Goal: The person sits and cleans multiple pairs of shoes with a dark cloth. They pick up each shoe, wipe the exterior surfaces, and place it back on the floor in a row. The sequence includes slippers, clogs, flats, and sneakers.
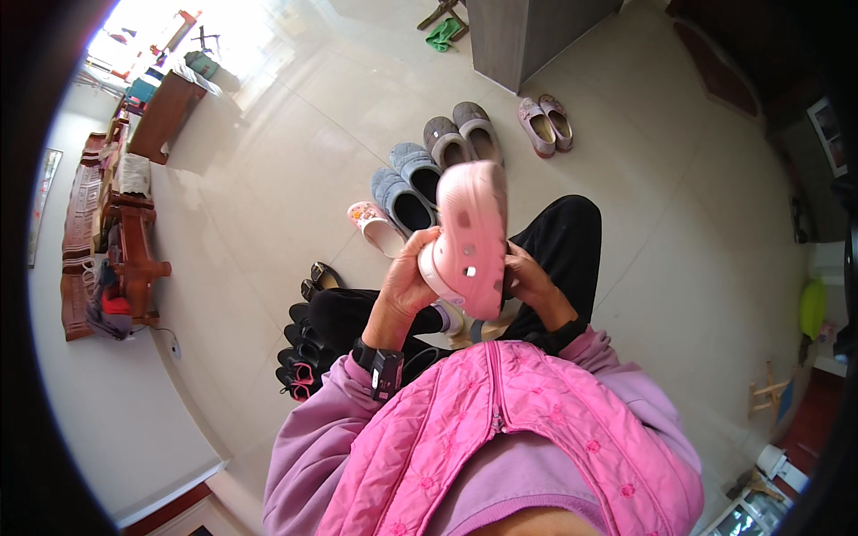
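A pink foam clog point(474, 241) is held up in front of my lap, turned on its side with its sole towards the right. My left hand point(410, 271) grips it at the strap and heel side. My right hand point(529, 273) is at the sole side, its fingertips partly hidden behind the clog. On the floor beyond stand a matching pink clog with charms point(377, 226), a pair of blue-grey quilted slippers point(405, 184), a pair of brown-grey slippers point(462, 137) and a pair of pinkish flat shoes point(546, 126).
Black shoes point(301, 348) and dark sandals point(322, 280) line the floor by my left knee. A grey cabinet point(513, 40) rises at the top, with a green cloth point(442, 35) near it. Wooden furniture point(137, 258) stands along the left wall.
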`<move>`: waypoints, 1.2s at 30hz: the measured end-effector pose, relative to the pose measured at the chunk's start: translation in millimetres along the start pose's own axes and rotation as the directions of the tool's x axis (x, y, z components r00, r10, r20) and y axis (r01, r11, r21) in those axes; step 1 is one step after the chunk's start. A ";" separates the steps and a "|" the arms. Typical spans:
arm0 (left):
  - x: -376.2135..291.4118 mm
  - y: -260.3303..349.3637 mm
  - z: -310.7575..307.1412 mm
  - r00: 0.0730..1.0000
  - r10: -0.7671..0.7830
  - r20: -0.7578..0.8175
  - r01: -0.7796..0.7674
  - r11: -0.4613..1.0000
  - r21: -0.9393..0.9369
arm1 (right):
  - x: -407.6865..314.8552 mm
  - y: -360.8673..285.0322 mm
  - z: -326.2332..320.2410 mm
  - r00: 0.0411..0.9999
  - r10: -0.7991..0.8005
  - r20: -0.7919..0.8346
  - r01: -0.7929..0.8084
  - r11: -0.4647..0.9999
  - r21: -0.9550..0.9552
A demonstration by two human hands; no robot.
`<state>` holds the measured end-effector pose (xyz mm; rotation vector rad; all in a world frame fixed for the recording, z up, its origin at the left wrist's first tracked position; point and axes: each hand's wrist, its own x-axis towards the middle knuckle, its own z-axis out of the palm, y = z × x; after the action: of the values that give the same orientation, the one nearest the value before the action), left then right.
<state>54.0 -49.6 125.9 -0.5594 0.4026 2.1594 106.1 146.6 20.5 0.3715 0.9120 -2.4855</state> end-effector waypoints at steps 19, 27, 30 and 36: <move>10.2 -1.1 -31.7 0.876 0.462 -0.139 -0.067 0.402 0.913 | -18.5 -46.3 18.0 0.757 -0.618 -0.211 0.538 0.774 -0.334; 34.7 -14.8 -58.9 0.893 0.450 0.002 -0.113 0.219 0.969 | -1.8 -28.6 24.1 0.647 -0.757 -0.095 0.173 0.266 -0.948; 45.2 -19.6 -72.3 0.845 0.519 0.128 -0.233 0.143 0.962 | 2.2 -20.2 33.0 0.610 -0.792 0.016 0.110 0.065 -0.992; 54.0 -33.7 -82.5 0.847 0.491 0.202 -0.220 -0.022 0.975 | 11.0 -11.6 62.8 0.627 -0.768 0.134 0.303 0.081 -0.950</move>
<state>72.4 -32.7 24.8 0.2276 2.1968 1.6054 85.0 109.1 69.0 0.0936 2.9786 -1.8119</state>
